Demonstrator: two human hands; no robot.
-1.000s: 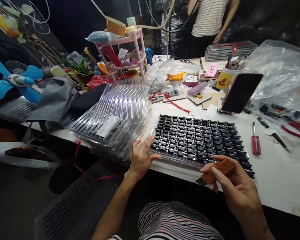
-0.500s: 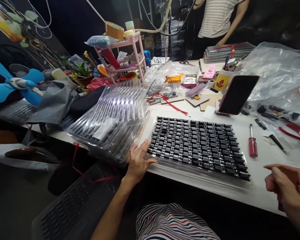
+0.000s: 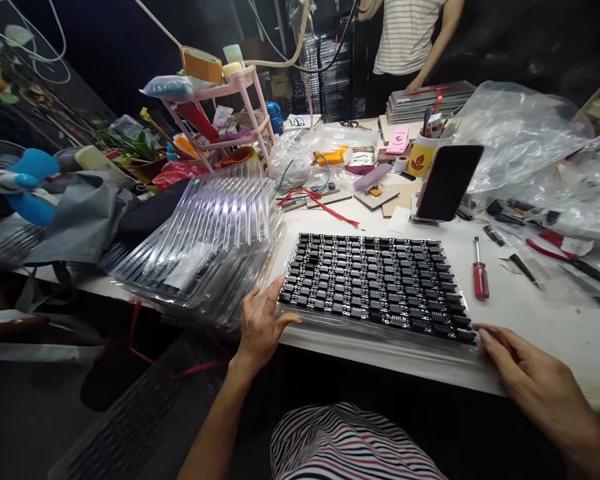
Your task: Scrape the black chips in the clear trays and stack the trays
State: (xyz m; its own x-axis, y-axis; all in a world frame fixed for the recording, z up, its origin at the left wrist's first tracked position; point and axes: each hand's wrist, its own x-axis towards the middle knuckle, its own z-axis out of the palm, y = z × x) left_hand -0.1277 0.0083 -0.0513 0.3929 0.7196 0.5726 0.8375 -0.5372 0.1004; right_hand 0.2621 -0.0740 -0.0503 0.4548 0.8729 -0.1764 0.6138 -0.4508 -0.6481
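A clear plastic tray (image 3: 340,318) lies on the table before me, filled with rows of small black circuit modules (image 3: 370,280). My left hand (image 3: 261,325) holds the tray's near left corner, fingers along the side and thumb over the front rim. At the near right corner, my right hand (image 3: 523,367) has thumb and fingers closed on the tray edge; its fingertips are partly hidden. To the left of the filled tray, close to my left hand, rises a stack of clear ribbed plastic trays (image 3: 200,247).
A red screwdriver (image 3: 480,280) lies right of the tray. Behind stand a phone (image 3: 447,183) and a yellow-white mug (image 3: 423,157) with pens. Pliers (image 3: 550,250) and plastic bags (image 3: 520,133) fill the right side. A pink rack (image 3: 253,107) and blue fan (image 3: 25,180) are left. Another person (image 3: 410,40) stands behind.
My right hand has moved left from beside the tray and closed on its near right corner. The left hand stays at the left corner. The whole view has shifted slightly.
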